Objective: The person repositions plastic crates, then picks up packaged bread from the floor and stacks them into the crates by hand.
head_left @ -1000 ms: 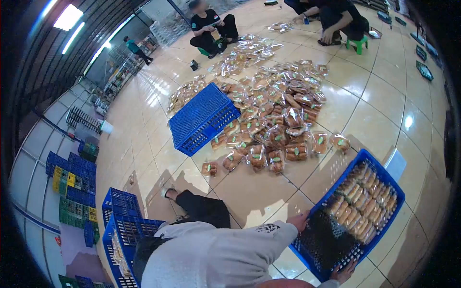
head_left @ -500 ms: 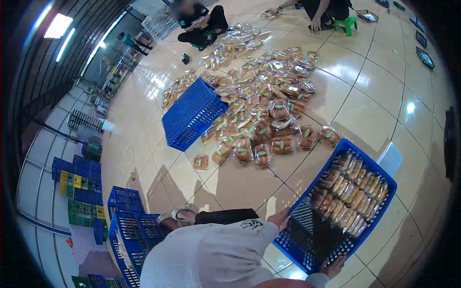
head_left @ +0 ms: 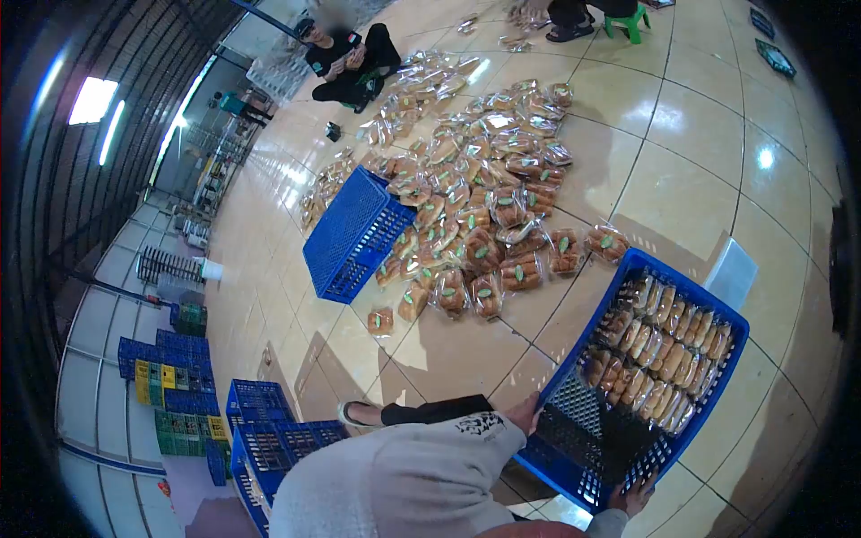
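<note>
Blue crate (head_left: 581, 403) at lower right of the frame has its edges pinched by left hand (head_left: 523, 414) and right hand (head_left: 633, 496), and tilting could slide its wrapped buns (head_left: 659, 348) askew.

The floor (head_left: 691, 197) is laid with glossy cream tiles split by dark joints. A wide heap of bagged bread (head_left: 484, 251) lies on it, many bags bearing green labels, with one bread bag (head_left: 380, 321) just apart at the near edge. Beside the heap, touching it, stands an upturned blue crate (head_left: 354, 233). A white panel (head_left: 732, 273) lies near a bread crate (head_left: 737, 330); whether that crate rests fully on the tiles cannot be told. Farther off are a small dark box (head_left: 333, 132) and a green stool (head_left: 628, 25).
</note>
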A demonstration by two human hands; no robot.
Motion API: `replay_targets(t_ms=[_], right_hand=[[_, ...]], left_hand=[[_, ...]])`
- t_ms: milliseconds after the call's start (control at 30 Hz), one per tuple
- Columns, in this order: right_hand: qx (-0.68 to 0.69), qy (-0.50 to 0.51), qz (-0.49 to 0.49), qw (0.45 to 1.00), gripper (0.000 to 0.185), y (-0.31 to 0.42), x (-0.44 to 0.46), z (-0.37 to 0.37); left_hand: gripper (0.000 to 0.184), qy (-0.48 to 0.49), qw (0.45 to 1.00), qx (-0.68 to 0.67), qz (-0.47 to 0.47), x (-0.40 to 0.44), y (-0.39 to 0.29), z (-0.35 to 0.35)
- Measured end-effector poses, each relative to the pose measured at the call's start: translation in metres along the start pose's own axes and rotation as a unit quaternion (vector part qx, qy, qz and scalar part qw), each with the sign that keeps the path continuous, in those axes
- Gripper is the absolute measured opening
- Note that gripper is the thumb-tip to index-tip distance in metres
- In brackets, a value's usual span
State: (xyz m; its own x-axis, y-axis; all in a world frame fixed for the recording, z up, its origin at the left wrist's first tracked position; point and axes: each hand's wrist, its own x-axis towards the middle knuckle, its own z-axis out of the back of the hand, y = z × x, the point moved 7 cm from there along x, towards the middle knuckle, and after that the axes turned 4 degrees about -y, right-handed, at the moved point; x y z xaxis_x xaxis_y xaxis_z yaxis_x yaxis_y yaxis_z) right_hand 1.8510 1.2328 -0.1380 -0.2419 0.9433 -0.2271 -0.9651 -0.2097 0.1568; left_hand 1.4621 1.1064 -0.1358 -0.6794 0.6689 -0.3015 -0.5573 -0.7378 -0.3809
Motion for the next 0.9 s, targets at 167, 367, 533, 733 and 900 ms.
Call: replay_targets(t_ms=[167,367,533,733,900], right_hand=[[0.062,-0.032,0.061,0.996,0.036,0.011,0.001,0.030],[0.046,-0.115,0.131,0.984,0.034,-0.010,0.001,0.002],[-0.006,-0.046,0.050,0.998,0.046,-0.026,0.015,-0.026],[0.058,-0.197,0.172,0.963,0.076,-0.020,-0.004,-0.022],[-0.025,-0.352,0.005,0.936,0.091,0.004,-0.032,-0.003]], left_hand=[[0.043,-0.040,0.998,-0.036,-0.026,-0.005,-0.005,-0.001],[0.044,0.052,0.997,-0.044,-0.029,-0.008,-0.021,0.027],[0.043,0.055,0.993,-0.081,-0.061,0.001,-0.013,0.014],[0.037,-0.051,0.995,-0.081,-0.010,-0.008,0.002,0.031],[0.037,-0.062,0.997,-0.031,-0.044,0.013,0.004,0.027]])
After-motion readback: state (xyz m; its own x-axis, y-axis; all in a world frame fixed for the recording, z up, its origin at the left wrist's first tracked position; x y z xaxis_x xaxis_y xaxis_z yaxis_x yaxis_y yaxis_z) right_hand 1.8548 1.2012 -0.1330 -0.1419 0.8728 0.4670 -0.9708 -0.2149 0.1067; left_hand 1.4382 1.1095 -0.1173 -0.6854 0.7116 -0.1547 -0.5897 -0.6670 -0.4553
